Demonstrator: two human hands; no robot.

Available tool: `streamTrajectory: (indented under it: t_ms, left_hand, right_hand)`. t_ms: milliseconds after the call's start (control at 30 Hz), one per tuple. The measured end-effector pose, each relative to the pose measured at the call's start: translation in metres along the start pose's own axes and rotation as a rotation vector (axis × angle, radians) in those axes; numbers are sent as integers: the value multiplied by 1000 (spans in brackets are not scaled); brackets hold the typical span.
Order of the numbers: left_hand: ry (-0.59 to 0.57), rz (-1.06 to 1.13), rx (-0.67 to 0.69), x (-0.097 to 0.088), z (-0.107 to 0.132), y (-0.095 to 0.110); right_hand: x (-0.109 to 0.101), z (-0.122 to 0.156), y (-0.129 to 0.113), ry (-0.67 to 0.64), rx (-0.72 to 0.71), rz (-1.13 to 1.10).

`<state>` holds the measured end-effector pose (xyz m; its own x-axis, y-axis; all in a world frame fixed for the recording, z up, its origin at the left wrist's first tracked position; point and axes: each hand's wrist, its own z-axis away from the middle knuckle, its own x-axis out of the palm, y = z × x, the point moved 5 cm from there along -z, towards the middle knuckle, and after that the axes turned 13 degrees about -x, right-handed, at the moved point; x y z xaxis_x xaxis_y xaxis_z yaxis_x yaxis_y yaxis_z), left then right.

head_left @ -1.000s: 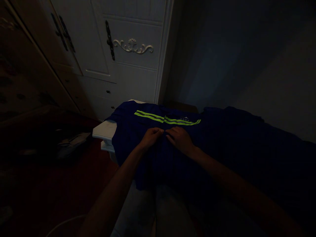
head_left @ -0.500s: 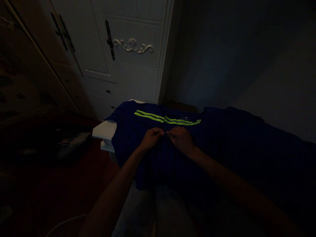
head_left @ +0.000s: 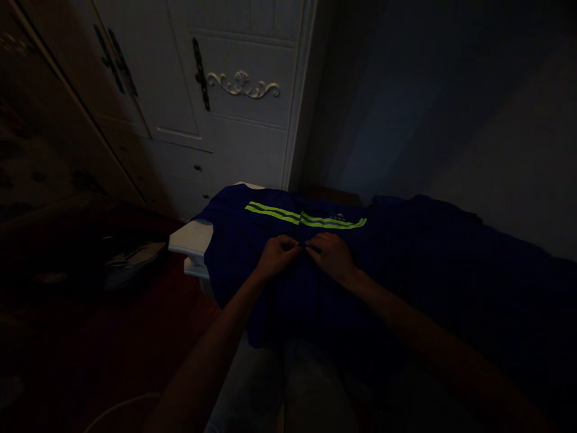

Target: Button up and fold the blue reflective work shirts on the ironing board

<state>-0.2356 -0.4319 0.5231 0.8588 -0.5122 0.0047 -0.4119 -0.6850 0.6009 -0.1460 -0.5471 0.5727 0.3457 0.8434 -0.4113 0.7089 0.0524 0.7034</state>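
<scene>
A dark blue garment (head_left: pixel 252 240) with bright yellow-green stripes (head_left: pixel 305 218) lies spread over a white surface (head_left: pixel 189 237) in a dim room. My left hand (head_left: pixel 276 255) and my right hand (head_left: pixel 332 257) rest on the garment just below the stripes, fingertips nearly meeting. Both have the fingers curled in a pinch on the garment's cloth at its middle line. What exactly sits between the fingertips is too dark to make out.
A white wardrobe (head_left: pixel 243 120) with dark handles (head_left: pixel 201 73) and drawers stands behind the surface. More dark blue cloth (head_left: pixel 451 252) spreads to the right. A dark red floor (head_left: pixel 112 337) with a pale heap (head_left: pixel 130 258) lies at the left. A wall rises at the right.
Both hands stay in the same place on the garment; the fingertips have drawn slightly closer together. Nothing else has moved.
</scene>
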Motion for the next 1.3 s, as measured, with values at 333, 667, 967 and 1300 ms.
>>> streamTrajectory:
  t_ms: [333,667,967,1300]
  left_hand:
    - [42,-78,17,2,0,1]
    - [-133,263,-190,4,-7,-10]
    - [-168,326,-255,0,-3,-2]
    - [-257,374,-318,-3,-5,-4]
  right_hand:
    - [6,2,5,80,-78,-88]
    - [4,3,2,24,-128,76]
    - [-6,4,-9,175,-264,-9]
    - [-1,-2,-9,148,-161,-22]
